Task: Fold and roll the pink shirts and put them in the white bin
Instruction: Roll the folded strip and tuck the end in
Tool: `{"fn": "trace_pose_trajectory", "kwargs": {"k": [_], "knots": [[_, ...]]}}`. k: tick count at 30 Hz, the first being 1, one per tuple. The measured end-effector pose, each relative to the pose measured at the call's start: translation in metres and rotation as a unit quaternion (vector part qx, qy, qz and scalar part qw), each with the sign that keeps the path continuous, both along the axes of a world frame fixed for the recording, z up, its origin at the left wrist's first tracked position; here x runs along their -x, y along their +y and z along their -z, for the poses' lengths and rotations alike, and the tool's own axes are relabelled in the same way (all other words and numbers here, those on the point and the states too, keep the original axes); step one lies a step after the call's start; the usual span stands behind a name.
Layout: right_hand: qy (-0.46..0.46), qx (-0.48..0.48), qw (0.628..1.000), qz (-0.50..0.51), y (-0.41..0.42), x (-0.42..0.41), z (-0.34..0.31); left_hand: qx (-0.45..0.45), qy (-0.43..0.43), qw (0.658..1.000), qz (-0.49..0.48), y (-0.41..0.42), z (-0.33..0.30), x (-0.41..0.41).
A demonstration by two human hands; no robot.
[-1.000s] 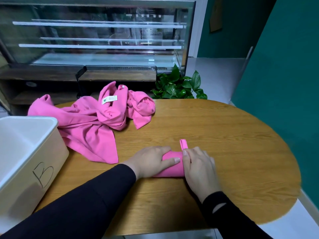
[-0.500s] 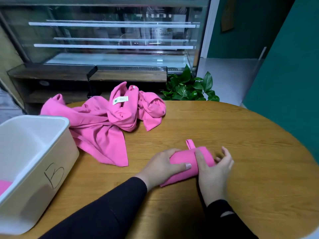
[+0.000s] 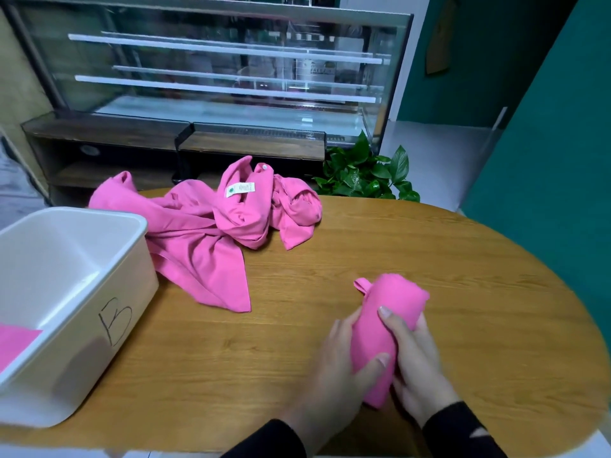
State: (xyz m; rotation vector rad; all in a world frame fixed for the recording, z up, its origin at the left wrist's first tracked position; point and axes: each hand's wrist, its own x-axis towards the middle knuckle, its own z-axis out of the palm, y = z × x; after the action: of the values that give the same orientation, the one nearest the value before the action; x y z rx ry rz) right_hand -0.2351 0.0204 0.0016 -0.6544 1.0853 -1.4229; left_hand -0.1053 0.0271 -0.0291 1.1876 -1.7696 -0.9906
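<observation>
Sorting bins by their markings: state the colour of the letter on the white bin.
Black or dark grey: a handwritten B on the white bin, seen in the head view.

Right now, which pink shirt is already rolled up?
The rolled shirt held between the left hand and right hand. The other shirts lie crumpled and loose in a heap beside the white bin.

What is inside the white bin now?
In the white bin, a flat piece of pink cloth lies at the near left corner. The rest of the visible floor looks bare; the front wall hides the nearest part.
</observation>
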Motion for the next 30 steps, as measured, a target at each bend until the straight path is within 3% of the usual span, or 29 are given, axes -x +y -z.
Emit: {"fn": "trace_pose_trajectory", "kwargs": {"k": [2, 6, 9, 13, 17, 23, 27, 30], "knots": [[-0.022, -0.015, 0.999, -0.023, 0.004, 0.015, -0.007, 0.031, -0.015, 0.999, 0.026, 0.001, -0.01, -0.011], [-0.097, -0.066, 0.988, -0.096, 0.014, 0.045, -0.014, 0.073, 0.0, 0.993, -0.089, -0.032, -0.033, -0.044], [-0.154, -0.048, 0.973, -0.166, 0.018, 0.05, -0.018, 0.027, -0.065, 0.997, 0.031, -0.049, -0.049, -0.058], [-0.215, 0.001, 0.952, -0.216, 0.024, 0.044, -0.026, -0.059, -0.02, 0.992, 0.106, -0.05, -0.057, -0.055], [-0.208, 0.055, 0.94, -0.264, 0.028, 0.048, -0.022, -0.018, -0.023, 0.992, 0.123, -0.047, -0.056, -0.051], [-0.213, -0.019, 0.937, -0.276, 0.029, 0.052, -0.027, -0.074, 0.034, 0.991, 0.111, -0.05, -0.056, -0.049], [-0.178, 0.069, 0.93, -0.314, 0.02, 0.057, -0.024, -0.038, 0.01, 0.986, 0.163, -0.05, -0.064, -0.046], [-0.192, 0.078, 0.916, -0.343, 0.016, 0.052, -0.027, -0.072, 0.081, 0.988, 0.115, -0.046, -0.069, -0.042]]}}
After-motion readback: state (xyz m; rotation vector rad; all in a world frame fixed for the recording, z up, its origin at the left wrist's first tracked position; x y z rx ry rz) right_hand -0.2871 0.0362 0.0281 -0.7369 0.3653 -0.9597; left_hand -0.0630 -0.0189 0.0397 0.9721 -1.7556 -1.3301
